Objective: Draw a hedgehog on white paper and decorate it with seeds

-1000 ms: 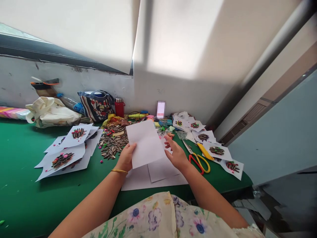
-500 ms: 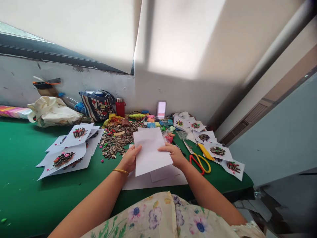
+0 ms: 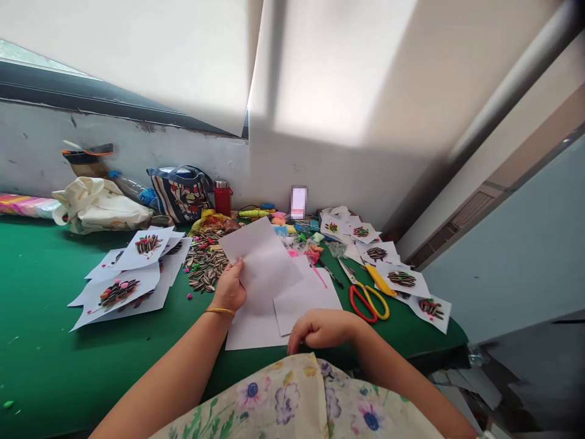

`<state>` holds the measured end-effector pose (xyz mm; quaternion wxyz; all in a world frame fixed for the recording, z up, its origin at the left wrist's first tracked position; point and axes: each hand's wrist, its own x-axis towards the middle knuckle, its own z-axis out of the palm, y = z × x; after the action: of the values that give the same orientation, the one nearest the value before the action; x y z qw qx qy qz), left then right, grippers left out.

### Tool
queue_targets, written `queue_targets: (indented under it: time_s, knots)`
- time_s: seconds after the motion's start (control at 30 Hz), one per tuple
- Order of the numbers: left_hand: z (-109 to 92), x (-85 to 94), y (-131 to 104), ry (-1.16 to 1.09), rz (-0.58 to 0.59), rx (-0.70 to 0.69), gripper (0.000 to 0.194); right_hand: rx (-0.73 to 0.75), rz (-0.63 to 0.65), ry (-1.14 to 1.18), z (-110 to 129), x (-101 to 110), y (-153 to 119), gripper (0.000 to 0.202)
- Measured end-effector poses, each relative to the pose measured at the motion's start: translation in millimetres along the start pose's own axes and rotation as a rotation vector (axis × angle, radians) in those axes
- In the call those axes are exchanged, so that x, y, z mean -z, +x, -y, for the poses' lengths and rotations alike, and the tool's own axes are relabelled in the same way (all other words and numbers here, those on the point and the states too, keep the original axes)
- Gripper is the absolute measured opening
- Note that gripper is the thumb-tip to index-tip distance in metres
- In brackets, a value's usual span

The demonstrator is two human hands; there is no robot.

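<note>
A white paper sheet point(image 3: 260, 262) is pinched at its left edge by my left hand point(image 3: 231, 286), which wears a gold bangle. The sheet is tilted above other white papers point(image 3: 311, 299) lying on the green table point(image 3: 41, 360). My right hand point(image 3: 322, 330) is off the sheet, at the near edge of the papers, close to my floral clothing. Its fingers curl downward, and whether anything is between them is hidden. A heap of striped seeds point(image 3: 208, 262) lies beyond my left hand. Red-and-yellow scissors point(image 3: 363, 292) lie right of the papers.
Papers with seed-and-clay figures lie in a left pile point(image 3: 146, 244) and a right row point(image 3: 402, 279). A yellow-handled tool point(image 3: 379, 280) lies beside the scissors. Bags, a red bottle point(image 3: 222, 198), a phone point(image 3: 298, 202) and coloured clay packs line the wall.
My right hand has let go of the sheet and moved down toward my body. My left hand has shifted slightly left with the sheet, uncovering more of the papers beneath.
</note>
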<state>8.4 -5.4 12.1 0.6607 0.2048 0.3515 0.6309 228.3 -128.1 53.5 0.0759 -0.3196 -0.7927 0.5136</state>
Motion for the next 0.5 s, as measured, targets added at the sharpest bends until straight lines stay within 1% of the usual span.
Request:
queue_targets:
  time_s: [0.03,0.07,0.13,0.2,0.23,0.27,0.3,0.33,0.37,0.4,0.43,0.5]
  knots:
    - [-1,-0.3,0,-0.014,-0.001,0.004,0.028,0.021,-0.005,0.005,3,1,-3,0.047]
    - [-2,-0.6,0,-0.029,0.007,0.018,0.027,0.027,-0.066,-0.01,3,4,-5,0.042]
    - [-3,-1.0,-2,-0.054,0.042,0.069,0.022,-0.033,-0.298,-0.071,-2,12,-7,0.032]
    - [-3,-1.4,-5,-0.057,0.091,0.132,0.019,-0.141,-0.566,-0.112,-13,20,-7,0.026]
    - [-2,-1.5,-7,-0.049,0.115,0.16,0.019,-0.17,-0.675,-0.097,-19,23,-6,0.028]
    - [-2,-1.6,-9,-0.037,0.136,0.183,0.02,-0.164,-0.78,-0.06,-25,26,-5,0.038]
    - [-2,-1.7,-11,-0.023,0.154,0.2,0.022,-0.131,-0.858,-0.003,-29,27,-3,0.051]
    - [-1,-1.7,-13,-0.006,0.173,0.214,0.026,-0.08,-0.899,0.061,-31,28,-1,0.062]
    - [-1,-1.6,-16,0.016,0.199,0.23,0.03,-0.024,-0.906,0.122,-32,28,1,0.07]
    - [-1,-1.5,-18,0.042,0.235,0.25,0.034,0.025,-0.883,0.171,-32,28,3,0.074]
    - [-1,-1.2,-20,0.073,0.281,0.277,0.039,0.058,-0.845,0.196,-31,27,5,0.074]
    - [0,-0.4,-24,0.139,0.389,0.341,0.05,0.079,-0.765,0.187,-29,26,9,0.064]
